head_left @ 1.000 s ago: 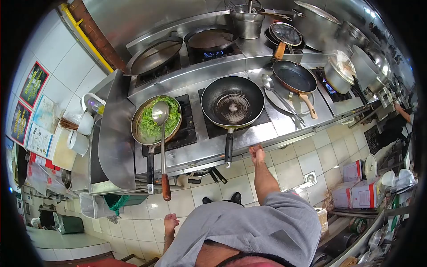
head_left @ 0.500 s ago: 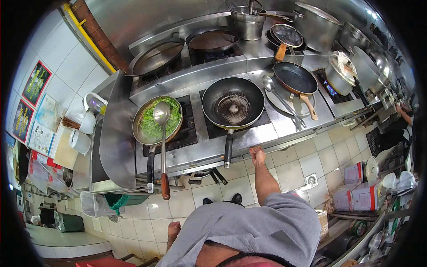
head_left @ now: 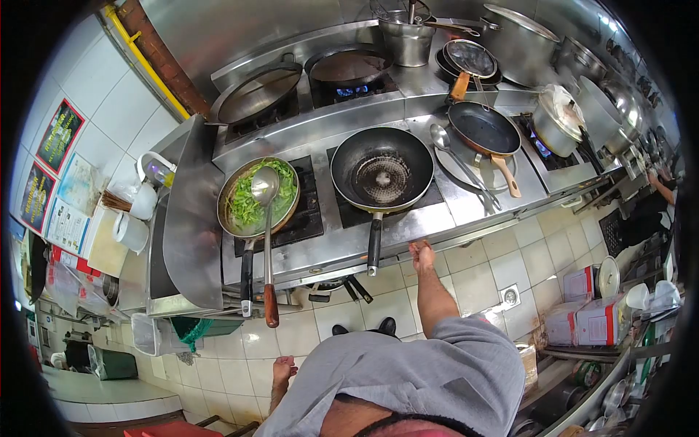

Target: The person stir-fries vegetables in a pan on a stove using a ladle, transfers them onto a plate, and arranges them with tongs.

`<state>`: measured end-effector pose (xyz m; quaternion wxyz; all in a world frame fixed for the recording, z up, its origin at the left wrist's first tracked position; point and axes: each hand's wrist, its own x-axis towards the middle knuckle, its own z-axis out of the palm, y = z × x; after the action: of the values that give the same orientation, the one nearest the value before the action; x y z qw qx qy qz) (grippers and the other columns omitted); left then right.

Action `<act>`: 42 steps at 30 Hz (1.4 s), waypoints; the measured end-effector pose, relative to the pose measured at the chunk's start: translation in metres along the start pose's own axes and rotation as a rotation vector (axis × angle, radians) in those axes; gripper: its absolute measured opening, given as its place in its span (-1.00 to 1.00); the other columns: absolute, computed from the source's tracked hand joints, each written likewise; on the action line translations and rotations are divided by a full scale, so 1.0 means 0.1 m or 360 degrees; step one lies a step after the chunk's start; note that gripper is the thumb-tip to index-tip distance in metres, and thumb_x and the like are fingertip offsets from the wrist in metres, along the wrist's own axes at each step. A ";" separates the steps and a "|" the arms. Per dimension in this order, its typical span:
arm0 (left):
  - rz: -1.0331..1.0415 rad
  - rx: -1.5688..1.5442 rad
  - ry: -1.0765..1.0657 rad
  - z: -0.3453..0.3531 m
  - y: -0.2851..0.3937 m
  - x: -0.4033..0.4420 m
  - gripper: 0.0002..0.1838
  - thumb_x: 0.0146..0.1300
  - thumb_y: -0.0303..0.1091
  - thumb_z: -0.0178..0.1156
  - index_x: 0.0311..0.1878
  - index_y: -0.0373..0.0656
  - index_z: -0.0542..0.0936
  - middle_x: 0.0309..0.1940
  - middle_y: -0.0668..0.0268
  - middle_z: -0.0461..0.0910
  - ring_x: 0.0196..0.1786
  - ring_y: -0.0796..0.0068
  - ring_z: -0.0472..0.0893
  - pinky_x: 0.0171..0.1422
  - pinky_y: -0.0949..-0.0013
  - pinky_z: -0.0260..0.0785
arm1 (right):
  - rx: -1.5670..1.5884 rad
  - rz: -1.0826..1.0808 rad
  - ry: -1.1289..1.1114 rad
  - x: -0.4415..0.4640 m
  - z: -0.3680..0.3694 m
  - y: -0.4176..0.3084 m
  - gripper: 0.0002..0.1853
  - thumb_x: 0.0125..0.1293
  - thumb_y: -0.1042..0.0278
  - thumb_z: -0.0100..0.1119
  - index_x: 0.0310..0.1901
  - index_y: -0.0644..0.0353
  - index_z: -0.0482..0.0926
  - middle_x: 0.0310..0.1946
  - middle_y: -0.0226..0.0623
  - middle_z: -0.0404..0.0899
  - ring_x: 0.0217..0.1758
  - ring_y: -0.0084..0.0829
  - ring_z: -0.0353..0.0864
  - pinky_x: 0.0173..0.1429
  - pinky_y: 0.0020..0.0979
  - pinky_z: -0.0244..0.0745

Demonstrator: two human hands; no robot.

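My right hand is at the front edge of the steel stove, its fingers bent and closed against the front panel. What they grip there is hidden. My left hand hangs low by my side, fingers loosely bent and a little apart, with nothing seen in it. A black wok with a wet, worn bottom sits on the front burner nearest my right hand. To its left, a pan holds chopped green leaves, with a wooden-handled steel ladle resting in it.
Two wide pans, one at back left and one at back middle, stand on the rear burners. A blue flame burns under the middle one. At right are a frying pan, a long spoon and a covered pot over a flame.
The blue flame under the back middle pan is brighter and larger now. My left hand has shifted slightly up; my right hand stays at the stove's front edge.
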<state>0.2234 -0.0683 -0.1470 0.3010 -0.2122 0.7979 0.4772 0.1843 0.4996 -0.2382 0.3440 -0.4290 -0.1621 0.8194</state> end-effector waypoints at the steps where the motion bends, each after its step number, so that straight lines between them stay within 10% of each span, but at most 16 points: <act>1: 0.0022 0.0038 0.0004 -0.01 -0.01 0.01 -0.64 0.17 -0.19 0.23 -0.11 -0.24 0.42 -0.40 0.25 0.51 -0.50 0.46 0.57 -0.48 0.44 0.44 | 0.0000 0.0009 -0.0008 0.01 0.00 0.01 -0.61 0.06 0.73 -0.04 -0.01 0.35 0.32 -0.33 -0.14 0.52 -0.47 -0.37 0.58 -0.40 -0.39 0.61; 14: 0.0393 -0.0296 -0.0151 -0.12 0.14 0.23 -0.66 0.26 -0.16 0.14 -0.10 -0.26 0.44 -0.38 0.31 0.49 -0.40 0.46 0.56 -0.38 0.43 0.48 | -0.0237 0.0106 -0.0142 -0.11 -0.12 0.17 -0.79 0.29 0.37 0.02 -0.07 0.19 0.37 -0.41 -0.24 0.53 -0.47 -0.34 0.57 -0.38 -0.35 0.55; 17: 0.0498 -0.0554 0.0052 -0.14 0.80 0.27 -0.58 0.26 0.03 0.12 -0.13 -0.19 0.46 -0.36 0.32 0.50 -0.36 0.52 0.52 -0.30 0.39 0.48 | -0.0458 0.0850 -0.0985 -0.58 -0.44 0.53 -0.78 0.34 0.20 -0.05 -0.13 0.16 0.40 -0.43 -0.27 0.52 -0.41 -0.36 0.54 -0.22 -0.33 0.50; 23: 0.0604 -0.1311 -0.0603 -0.20 2.34 0.09 -0.27 0.23 0.32 -0.11 0.06 -0.24 0.43 -0.22 0.19 0.53 -0.30 0.38 0.59 -0.21 0.33 0.54 | -0.1039 0.1318 -0.1649 -2.87 0.88 0.34 -0.63 0.36 0.07 -0.02 0.01 0.17 0.38 -0.16 -0.24 0.55 -0.14 -0.31 0.58 -0.05 -0.27 0.47; 28: 0.0425 -0.1324 -0.1236 -0.10 2.72 0.23 -0.58 0.29 0.00 0.05 -0.07 -0.20 0.47 -0.42 0.35 0.53 -0.52 0.58 0.52 -0.49 0.47 0.44 | -0.0511 0.1393 -0.1748 -3.60 1.85 0.51 -0.58 0.36 0.02 -0.03 0.09 0.13 0.30 -0.12 -0.19 0.54 -0.10 -0.28 0.60 -0.07 -0.27 0.50; 33: 0.0215 -0.1234 -0.1180 -0.11 2.76 0.09 -0.76 0.14 -0.08 0.17 -0.41 -0.03 0.46 -0.71 0.49 0.38 -0.68 0.63 0.38 -0.72 0.57 0.10 | -0.0911 0.0826 -0.1275 -3.99 2.25 0.73 -0.62 0.24 0.32 0.11 0.08 0.15 0.33 -0.49 -0.25 0.51 -0.58 -0.52 0.50 -0.54 -0.46 0.45; 35: 0.0245 -0.1228 -0.1358 -0.27 2.65 0.20 -0.78 0.16 -0.12 0.16 -0.32 -0.03 0.45 -0.66 0.48 0.37 -0.69 0.63 0.36 -0.74 0.56 0.08 | -0.1901 0.0387 -0.1353 -4.18 2.11 0.51 -0.55 0.13 0.45 0.11 0.10 0.21 0.31 -0.62 -0.32 0.43 -0.72 -0.52 0.40 -0.69 -0.47 0.31; 42: 0.0215 -0.1276 -0.1444 -0.49 2.58 0.09 -0.80 0.17 -0.31 0.15 -0.21 -0.09 0.36 -0.55 0.42 0.36 -0.65 0.62 0.35 -0.67 0.49 0.21 | -0.2418 -0.0656 -0.1153 -4.13 2.12 0.71 -0.55 0.09 0.57 -0.02 0.08 0.24 0.28 -0.58 -0.10 0.50 -0.65 -0.24 0.52 -0.59 -0.27 0.38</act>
<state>0.0411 0.0049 0.0282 0.4767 -0.0334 0.3600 0.8013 0.1449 0.1652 0.0894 0.0329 -0.2172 -0.8398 0.4965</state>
